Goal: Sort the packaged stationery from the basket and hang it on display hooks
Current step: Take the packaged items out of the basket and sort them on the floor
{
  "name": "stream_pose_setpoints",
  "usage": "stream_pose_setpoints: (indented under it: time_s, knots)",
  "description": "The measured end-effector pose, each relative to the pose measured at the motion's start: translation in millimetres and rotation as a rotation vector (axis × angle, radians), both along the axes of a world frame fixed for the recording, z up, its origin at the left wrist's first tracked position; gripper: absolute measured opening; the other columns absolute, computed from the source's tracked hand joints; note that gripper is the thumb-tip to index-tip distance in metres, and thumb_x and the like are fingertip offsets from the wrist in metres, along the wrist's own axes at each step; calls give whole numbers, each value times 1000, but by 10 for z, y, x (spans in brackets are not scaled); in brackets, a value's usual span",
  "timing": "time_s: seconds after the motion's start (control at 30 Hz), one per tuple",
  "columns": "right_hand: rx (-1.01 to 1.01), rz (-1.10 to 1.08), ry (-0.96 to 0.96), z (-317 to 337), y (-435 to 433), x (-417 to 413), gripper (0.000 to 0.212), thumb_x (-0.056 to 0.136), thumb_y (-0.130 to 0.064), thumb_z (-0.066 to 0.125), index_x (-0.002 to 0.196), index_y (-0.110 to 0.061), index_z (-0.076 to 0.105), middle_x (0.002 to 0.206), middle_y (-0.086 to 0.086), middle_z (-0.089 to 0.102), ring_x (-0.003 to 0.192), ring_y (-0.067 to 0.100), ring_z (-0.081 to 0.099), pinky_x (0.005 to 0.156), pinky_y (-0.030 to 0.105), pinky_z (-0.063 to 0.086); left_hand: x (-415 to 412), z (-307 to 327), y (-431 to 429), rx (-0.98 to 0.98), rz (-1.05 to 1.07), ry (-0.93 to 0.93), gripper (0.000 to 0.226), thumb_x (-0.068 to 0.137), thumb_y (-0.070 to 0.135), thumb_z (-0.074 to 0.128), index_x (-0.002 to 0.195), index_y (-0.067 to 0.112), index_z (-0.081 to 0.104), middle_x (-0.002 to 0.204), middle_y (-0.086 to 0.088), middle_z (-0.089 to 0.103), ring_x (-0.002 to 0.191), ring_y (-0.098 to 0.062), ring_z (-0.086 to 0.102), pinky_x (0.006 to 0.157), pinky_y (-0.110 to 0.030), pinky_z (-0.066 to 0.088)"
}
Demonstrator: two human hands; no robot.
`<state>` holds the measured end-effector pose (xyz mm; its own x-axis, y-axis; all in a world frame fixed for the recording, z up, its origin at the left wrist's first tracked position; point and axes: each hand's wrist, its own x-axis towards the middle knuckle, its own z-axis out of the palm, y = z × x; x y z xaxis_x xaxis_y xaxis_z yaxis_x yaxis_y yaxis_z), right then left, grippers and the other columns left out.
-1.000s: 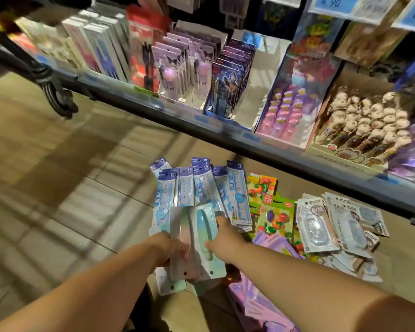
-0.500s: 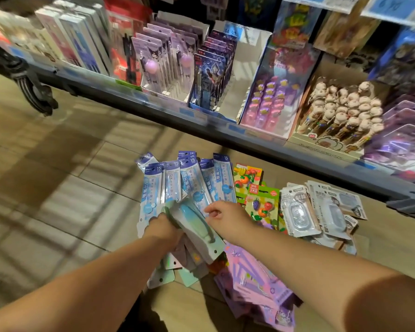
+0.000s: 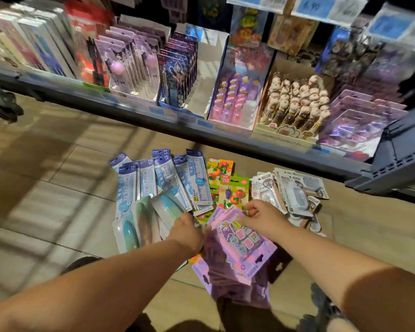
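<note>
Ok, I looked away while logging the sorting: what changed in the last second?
The teal packs left both hands and now lie by the ruler packs. The right hand now pinches the top purple pack; the left hand touches its edge. The fruit packs stayed put.

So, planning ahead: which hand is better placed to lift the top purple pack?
Right, likely: the right hand curls over the far edge of the purple pack; the left hand sits at its side, beside the teal packs.
</note>
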<state>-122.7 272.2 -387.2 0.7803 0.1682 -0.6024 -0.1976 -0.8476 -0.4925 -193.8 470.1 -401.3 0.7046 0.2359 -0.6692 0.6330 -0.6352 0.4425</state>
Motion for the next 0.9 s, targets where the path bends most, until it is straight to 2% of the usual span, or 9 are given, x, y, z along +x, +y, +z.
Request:
stream_pose_setpoints:
  time_s: [0.1, 0.2, 0.37, 0.43, 0.5, 0.63, 0.73, 0.8, 0.9]
  knots:
    - [-22, 70, 116, 4, -80, -84, 74, 76, -52, 75, 135, -17, 46, 130, 3, 51, 110, 16, 52, 89, 27, 43, -28, -37, -183, -108, 26, 55, 58, 86, 55, 62, 116, 9, 45, 121, -13, 55, 108, -34, 59, 92, -37, 49]
    - [-67, 113, 213, -39, -161, -140, 99, 67, -53, 82, 146, -19, 33, 144, 3, 44, 124, 20, 49, 100, 31, 42, 5, -17, -288, -160, 20, 78, 52, 87, 52, 64, 108, 13, 37, 113, -9, 54, 100, -26, 55, 81, -29, 42]
    - [-2, 12, 265, -124, -252, -228, 105, 63, -45, 87, 147, -22, 29, 131, -1, 53, 114, 20, 55, 96, 32, 46, 91, -80, -382, -192, 102, 93, 61, 83, 47, 71, 118, 8, 41, 113, -12, 57, 104, -30, 59, 83, -36, 49]
    - [29, -46, 273, -122, -267, -248, 106, 64, -42, 88, 149, -20, 27, 137, 1, 49, 119, 20, 52, 96, 30, 44, 138, -83, -376, -194, 128, 126, 66, 79, 52, 73, 115, 7, 41, 107, -12, 58, 95, -31, 63, 70, -38, 51]
    - [58, -88, 294, -125, -281, -260, 109, 63, -43, 88, 149, -17, 27, 140, 1, 48, 122, 21, 50, 99, 31, 43, 180, -53, -350, -220, 141, 142, 72, 73, 58, 75, 115, 7, 46, 93, -9, 58, 76, -26, 61, 50, -28, 44]
    - [158, -196, 315, -125, -322, -209, 115, 48, -47, 91, 144, -15, 36, 118, -5, 64, 106, 14, 62, 96, 32, 49, 288, 39, -340, -316, 152, 89, 52, 71, 54, 79, 87, 9, 60, 53, 4, 55, 48, -13, 46, 45, -21, 33]
    - [166, -184, 341, -124, -351, -141, 109, 54, -44, 91, 145, -18, 37, 121, -1, 65, 103, 16, 65, 86, 30, 53, 326, 55, -335, -448, 214, 119, 65, 67, 47, 85, 103, -4, 67, 57, -7, 65, 40, -13, 45, 43, -19, 35]
    - [163, -197, 391, -84, -358, -135, 98, 66, -36, 88, 146, -18, 34, 120, -1, 64, 99, 15, 66, 74, 25, 53, 300, 49, -350, -515, 277, 144, 76, 65, 41, 88, 117, -7, 58, 72, -17, 69, 45, -19, 50, 48, -24, 39]
    - [157, -202, 404, -33, -357, -109, 101, 71, -35, 86, 150, -18, 26, 122, -1, 58, 95, 12, 65, 62, 20, 50, 250, 74, -385, -563, 318, 143, 88, 71, 31, 86, 136, -2, 37, 79, -25, 68, 55, -26, 56, 48, -24, 38]
